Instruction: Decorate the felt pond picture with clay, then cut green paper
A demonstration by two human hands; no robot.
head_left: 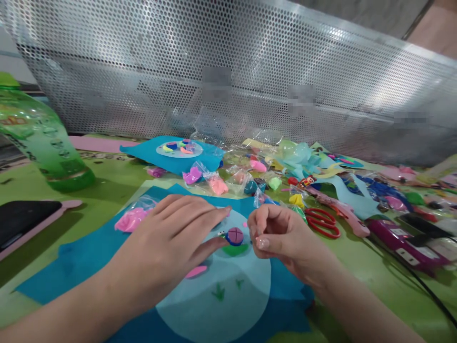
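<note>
My left hand hovers over the left side of a pale blue paper circle, its fingers stretched out and its thumb apart. My right hand is closed in a pinch at the circle's right edge; whatever is between the fingertips cannot be made out. Between the hands lies a small clay figure with a purple, blue-rimmed shell marked with a cross. Green clay sits beneath it. A flat pink clay piece shows under my left thumb. Green grass-like marks are nearer to me. Blue paper underlies the circle.
A green bottle and a phone stand or lie at left. Bagged pink clay is beside my left hand. Red-handled scissors and a purple device lie right. Behind are another blue sheet and a perforated metal panel.
</note>
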